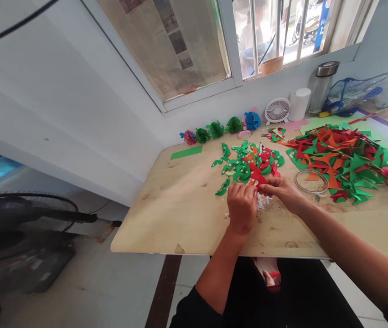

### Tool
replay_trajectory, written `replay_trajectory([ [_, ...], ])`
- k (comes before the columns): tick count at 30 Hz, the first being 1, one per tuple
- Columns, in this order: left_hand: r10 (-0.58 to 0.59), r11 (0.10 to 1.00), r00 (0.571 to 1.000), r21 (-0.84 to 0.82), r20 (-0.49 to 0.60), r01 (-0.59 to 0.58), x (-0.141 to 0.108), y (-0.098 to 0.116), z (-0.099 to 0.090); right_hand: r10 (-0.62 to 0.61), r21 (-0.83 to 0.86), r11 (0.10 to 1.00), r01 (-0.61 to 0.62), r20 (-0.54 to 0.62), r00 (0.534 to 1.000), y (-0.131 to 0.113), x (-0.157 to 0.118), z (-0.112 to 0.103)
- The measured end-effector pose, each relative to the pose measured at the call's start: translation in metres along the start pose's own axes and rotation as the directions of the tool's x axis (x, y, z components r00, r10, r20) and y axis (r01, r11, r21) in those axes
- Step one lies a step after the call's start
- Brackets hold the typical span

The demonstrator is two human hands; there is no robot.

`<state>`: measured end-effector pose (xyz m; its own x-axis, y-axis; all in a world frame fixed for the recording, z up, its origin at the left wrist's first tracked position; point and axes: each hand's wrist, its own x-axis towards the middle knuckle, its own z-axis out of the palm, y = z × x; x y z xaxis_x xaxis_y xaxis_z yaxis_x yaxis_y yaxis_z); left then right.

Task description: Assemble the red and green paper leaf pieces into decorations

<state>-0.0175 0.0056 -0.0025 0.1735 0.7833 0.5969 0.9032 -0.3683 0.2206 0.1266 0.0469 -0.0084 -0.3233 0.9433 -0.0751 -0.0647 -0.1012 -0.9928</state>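
Wooden table [187,200], hands [260,200] above.

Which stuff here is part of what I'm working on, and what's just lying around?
Seemingly in use:
red paper piece, pinched by the right hand, left hand beside it
pile of small cut-outs

Apparently just lying about:
white fan
metal-lidded bottle
green paper strip

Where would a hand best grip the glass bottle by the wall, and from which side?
Probably round the bottle's body, below its metal lid, coming from the person's side: it stands tall, with the wall behind, a white cylinder left and a clear bag right.
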Motion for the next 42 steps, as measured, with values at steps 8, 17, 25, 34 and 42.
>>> replay_trajectory([
  [8, -0.065, 0.989, 0.995, -0.131, 0.071, 0.074, 0.0021, -0.0012, -0.0014, -0.005, 0.001, 1.0, 0.005, -0.006, 1.0, 0.0032, 0.0011, -0.0008],
  [17, -0.065, 0.989, 0.994, -0.131, 0.084, 0.076, 0.0028, -0.0023, -0.0009, -0.005, 0.022, 1.0, 0.004, 0.012, 1.0, 0.005, 0.0017, -0.0017],
  [25, -0.044, 0.994, 0.995, -0.093, 0.088, 0.052, 0.0024, -0.0034, 0.0018, -0.007, 0.019, 1.0, 0.007, 0.018, 1.0, 0.0054, 0.0016, -0.002],
  [34, -0.008, 0.999, 0.995, -0.034, 0.101, 0.011, 0.0029, -0.004, 0.0014, 0.004, -0.004, 1.0, -0.004, 0.018, 1.0, 0.0059, 0.0019, -0.0023],
  [42, 0.025, 1.0, 0.996, 0.016, 0.091, -0.026, 0.0031, -0.0036, 0.0014, 0.005, -0.041, 0.999, -0.005, 0.008, 1.0, 0.0042, 0.0017, -0.001],
])
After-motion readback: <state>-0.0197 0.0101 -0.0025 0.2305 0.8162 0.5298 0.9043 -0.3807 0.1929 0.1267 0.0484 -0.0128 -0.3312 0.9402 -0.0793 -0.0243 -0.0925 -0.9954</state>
